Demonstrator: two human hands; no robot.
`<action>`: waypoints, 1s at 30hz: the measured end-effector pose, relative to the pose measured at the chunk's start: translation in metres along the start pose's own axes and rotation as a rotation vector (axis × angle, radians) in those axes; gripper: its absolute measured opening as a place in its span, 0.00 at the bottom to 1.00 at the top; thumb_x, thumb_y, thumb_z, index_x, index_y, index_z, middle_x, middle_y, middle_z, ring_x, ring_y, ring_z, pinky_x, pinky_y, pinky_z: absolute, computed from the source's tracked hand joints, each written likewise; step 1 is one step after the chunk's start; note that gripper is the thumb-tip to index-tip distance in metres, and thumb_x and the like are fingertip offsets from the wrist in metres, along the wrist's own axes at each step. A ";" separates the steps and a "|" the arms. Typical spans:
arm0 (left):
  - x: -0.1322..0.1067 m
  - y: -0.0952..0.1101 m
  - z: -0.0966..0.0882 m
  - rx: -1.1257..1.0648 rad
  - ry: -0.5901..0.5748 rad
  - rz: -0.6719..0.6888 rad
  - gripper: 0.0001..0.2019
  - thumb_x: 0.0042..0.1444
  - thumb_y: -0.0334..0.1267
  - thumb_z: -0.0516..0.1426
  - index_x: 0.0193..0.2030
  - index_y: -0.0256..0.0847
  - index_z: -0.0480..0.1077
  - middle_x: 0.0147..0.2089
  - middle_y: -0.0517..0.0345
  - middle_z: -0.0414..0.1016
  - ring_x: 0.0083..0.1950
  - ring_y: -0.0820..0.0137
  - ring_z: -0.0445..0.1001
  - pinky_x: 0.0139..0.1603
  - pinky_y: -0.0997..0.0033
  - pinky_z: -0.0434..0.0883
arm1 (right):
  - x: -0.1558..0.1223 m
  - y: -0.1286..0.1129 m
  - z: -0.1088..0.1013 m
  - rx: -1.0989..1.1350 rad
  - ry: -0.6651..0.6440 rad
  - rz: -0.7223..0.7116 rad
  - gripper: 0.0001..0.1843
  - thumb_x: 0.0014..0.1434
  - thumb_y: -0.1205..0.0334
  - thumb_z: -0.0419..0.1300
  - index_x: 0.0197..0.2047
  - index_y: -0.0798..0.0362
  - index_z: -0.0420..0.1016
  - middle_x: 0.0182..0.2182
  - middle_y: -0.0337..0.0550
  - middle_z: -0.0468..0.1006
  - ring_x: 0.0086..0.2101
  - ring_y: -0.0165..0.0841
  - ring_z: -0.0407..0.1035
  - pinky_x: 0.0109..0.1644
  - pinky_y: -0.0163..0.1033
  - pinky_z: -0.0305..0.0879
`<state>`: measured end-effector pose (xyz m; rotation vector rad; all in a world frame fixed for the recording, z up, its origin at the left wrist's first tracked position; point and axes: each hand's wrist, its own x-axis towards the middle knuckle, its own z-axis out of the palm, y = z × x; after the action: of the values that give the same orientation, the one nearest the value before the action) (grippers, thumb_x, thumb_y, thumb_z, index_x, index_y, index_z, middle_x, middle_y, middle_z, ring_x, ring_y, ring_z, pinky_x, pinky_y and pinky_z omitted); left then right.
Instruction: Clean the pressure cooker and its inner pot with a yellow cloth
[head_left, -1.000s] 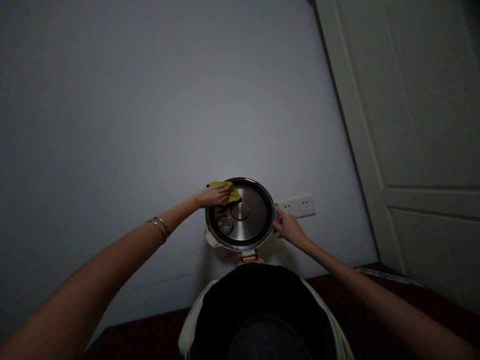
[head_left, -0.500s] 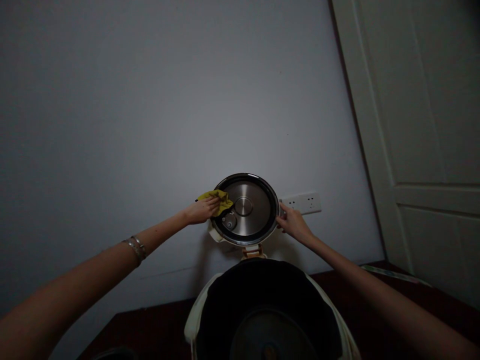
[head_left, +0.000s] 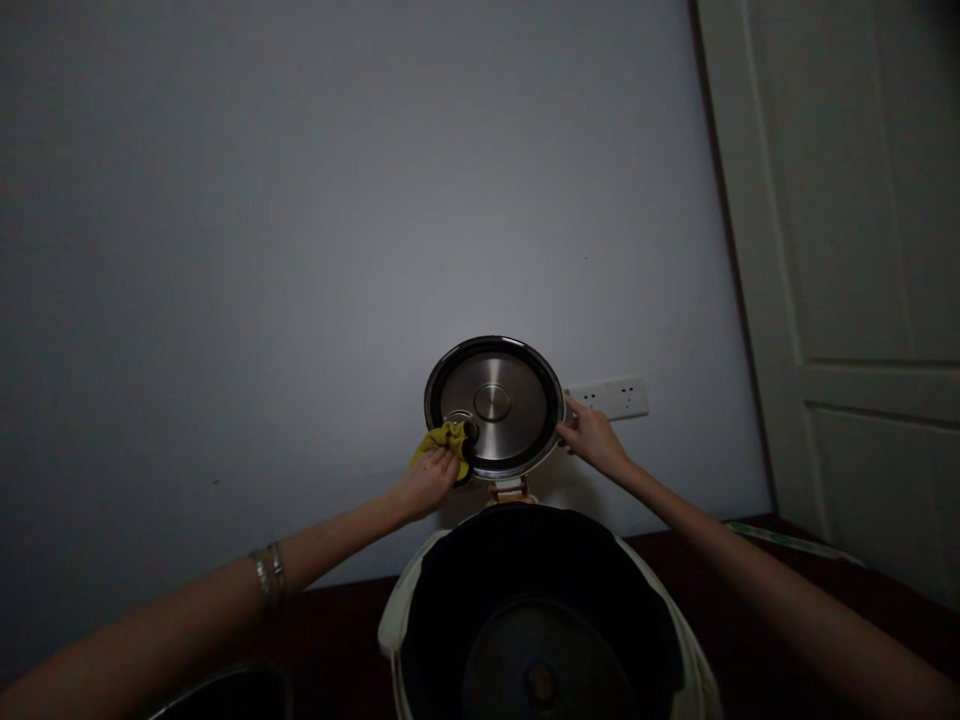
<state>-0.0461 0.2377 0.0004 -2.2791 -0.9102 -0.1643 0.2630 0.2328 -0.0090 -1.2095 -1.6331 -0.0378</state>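
Mid-frame, our left grip [head_left: 427, 484] clutches a yellow cloth [head_left: 438, 438] against the cooker lid [head_left: 519, 415], lower left (our right grip [head_left: 594, 436] clasps its right edge).

Reference: cooker [head_left: 540, 560], on the table [head_left: 345, 630]. Lid [head_left: 517, 430] stands at cooker's back edge, hinge [head_left: 510, 490] between. Above cooker's back left: cloth [head_left: 454, 440] in left hand [head_left: 427, 487], against lid. Above back right: right hand [head_left: 594, 437] at lid's rim. Behind cooker: wall [head_left: 375, 220], bearing sockets [head_left: 627, 398] to right. Left of cooker: round container [head_left: 281, 685]. Far right: door [head_left: 855, 250].
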 end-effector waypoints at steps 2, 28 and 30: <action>0.005 0.013 -0.002 -0.015 -0.005 -0.029 0.16 0.55 0.25 0.46 0.45 0.31 0.70 0.46 0.38 0.75 0.52 0.57 0.72 0.55 0.56 0.65 | 0.000 -0.001 0.000 -0.013 0.004 0.002 0.27 0.53 0.67 0.53 0.57 0.54 0.64 0.21 0.38 0.76 0.22 0.33 0.73 0.28 0.32 0.66; 0.028 0.018 -0.025 -0.066 -0.114 0.156 0.10 0.55 0.24 0.49 0.40 0.33 0.69 0.40 0.41 0.76 0.46 0.60 0.73 0.54 0.59 0.65 | -0.002 -0.004 -0.003 -0.080 -0.004 -0.021 0.26 0.53 0.68 0.52 0.57 0.55 0.64 0.22 0.39 0.77 0.23 0.32 0.72 0.30 0.33 0.66; 0.030 0.020 -0.024 -0.120 -0.096 0.151 0.11 0.52 0.24 0.51 0.41 0.33 0.69 0.41 0.42 0.76 0.46 0.59 0.73 0.54 0.59 0.65 | -0.003 -0.006 -0.004 -0.081 0.002 -0.020 0.27 0.53 0.68 0.52 0.58 0.56 0.63 0.21 0.39 0.77 0.22 0.32 0.72 0.30 0.33 0.66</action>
<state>-0.0079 0.2285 0.0185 -2.4751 -0.7914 -0.0443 0.2611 0.2260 -0.0061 -1.2541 -1.6558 -0.1186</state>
